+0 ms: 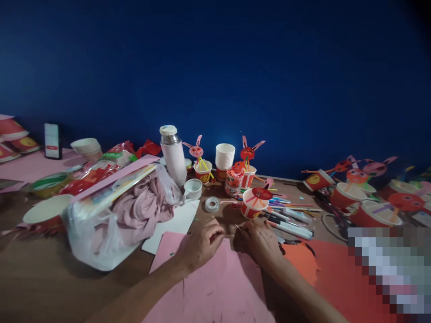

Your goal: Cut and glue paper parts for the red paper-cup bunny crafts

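My left hand [202, 244] and my right hand [257, 240] rest close together on a pink paper sheet [215, 287], both with fingers curled in a pinch. Between them they seem to hold a thin stick or strip [232, 233], too small to name. Just beyond the hands stand a red paper cup with a red paper rabbit head [253, 202], a roll of clear tape [212, 204] and a spread of coloured pens [289, 217].
A plastic bag with pink cloth [114, 220] lies at the left. A white thermos [173, 154], a stack of white cups [225, 155], more rabbit cups [367, 202], a phone [53, 141] and orange paper [303, 260] stand about. A blue wall rises behind.
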Motion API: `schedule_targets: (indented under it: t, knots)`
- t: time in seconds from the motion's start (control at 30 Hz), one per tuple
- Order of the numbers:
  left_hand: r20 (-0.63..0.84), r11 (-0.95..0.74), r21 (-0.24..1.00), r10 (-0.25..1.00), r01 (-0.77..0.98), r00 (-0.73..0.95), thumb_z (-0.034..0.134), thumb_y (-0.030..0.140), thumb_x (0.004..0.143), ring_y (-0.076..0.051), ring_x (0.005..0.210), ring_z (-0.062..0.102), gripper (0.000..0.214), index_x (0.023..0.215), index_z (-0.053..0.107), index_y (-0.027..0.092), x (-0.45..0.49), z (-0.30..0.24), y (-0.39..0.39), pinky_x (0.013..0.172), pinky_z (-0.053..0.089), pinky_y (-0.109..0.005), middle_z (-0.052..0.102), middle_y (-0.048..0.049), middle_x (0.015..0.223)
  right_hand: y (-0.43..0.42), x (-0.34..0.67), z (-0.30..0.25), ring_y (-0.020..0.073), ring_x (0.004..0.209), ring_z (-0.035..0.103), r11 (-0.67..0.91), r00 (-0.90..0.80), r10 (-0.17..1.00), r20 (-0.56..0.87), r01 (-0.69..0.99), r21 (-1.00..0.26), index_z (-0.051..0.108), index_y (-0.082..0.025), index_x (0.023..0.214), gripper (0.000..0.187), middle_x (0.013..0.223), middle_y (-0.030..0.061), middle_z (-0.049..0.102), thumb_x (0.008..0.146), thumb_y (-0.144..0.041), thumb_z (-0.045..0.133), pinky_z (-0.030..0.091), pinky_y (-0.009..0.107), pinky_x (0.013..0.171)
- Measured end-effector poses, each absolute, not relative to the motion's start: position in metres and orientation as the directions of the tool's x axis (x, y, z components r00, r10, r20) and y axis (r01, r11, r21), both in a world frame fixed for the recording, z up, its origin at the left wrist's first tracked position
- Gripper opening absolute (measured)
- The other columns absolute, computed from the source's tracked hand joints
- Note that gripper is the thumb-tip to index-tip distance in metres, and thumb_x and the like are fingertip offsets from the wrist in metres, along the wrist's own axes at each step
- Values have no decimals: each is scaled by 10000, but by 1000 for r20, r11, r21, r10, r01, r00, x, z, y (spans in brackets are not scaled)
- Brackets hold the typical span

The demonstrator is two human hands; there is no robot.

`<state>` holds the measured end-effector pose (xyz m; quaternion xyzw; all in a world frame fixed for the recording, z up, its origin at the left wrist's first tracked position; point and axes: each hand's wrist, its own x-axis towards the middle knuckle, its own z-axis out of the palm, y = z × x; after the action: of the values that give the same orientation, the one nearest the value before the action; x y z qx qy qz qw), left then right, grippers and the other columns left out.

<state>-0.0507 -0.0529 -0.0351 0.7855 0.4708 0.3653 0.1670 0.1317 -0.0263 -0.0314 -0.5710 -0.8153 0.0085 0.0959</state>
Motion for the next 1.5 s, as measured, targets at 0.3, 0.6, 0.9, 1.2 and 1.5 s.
schedule_targets:
  t: [0.3,0.6,0.9,1.2,1.5]
  knots:
    - [421,-529,611,847,588,325,487,110,816,-133,731,530,125,740,571,163,-50,-34,-55,648,423,-241,568,-21,751,-39,134,-41,197,773,576,447,-435,890,140,891,-74,607,-167,790,203,801,64,627,860,-114,424,314,314,714]
    - [423,-557,595,830,579,364,475,91,810,-146,795,519,129,765,572,164,-48,-42,-54,715,425,-268,576,-29,795,-36,134,-35,216,810,583,387,-366,914,174,915,-110,600,-178,808,148,846,71,645,858,-182,462,307,320,708]
    - [435,-565,590,825,577,362,473,123,823,-151,790,521,121,771,573,165,-48,-44,-55,699,425,-273,585,-38,784,-47,133,-42,191,764,552,460,-431,879,205,879,-124,552,-174,776,173,786,44,611,844,-85,420,295,296,695]
    - [423,-598,591,801,541,423,478,150,831,-149,818,530,110,799,581,175,-44,-38,-59,737,429,-276,586,-39,864,-61,137,-37,172,659,524,446,-389,887,249,860,-249,543,-183,739,157,658,17,601,845,-120,446,301,251,577]
    - [439,-632,616,771,470,462,457,94,804,-146,829,550,122,745,533,169,-41,-41,-61,689,442,-246,597,-50,888,-68,137,-38,180,717,537,468,-371,882,291,761,-449,558,-197,810,125,745,6,640,805,-84,505,372,260,640]
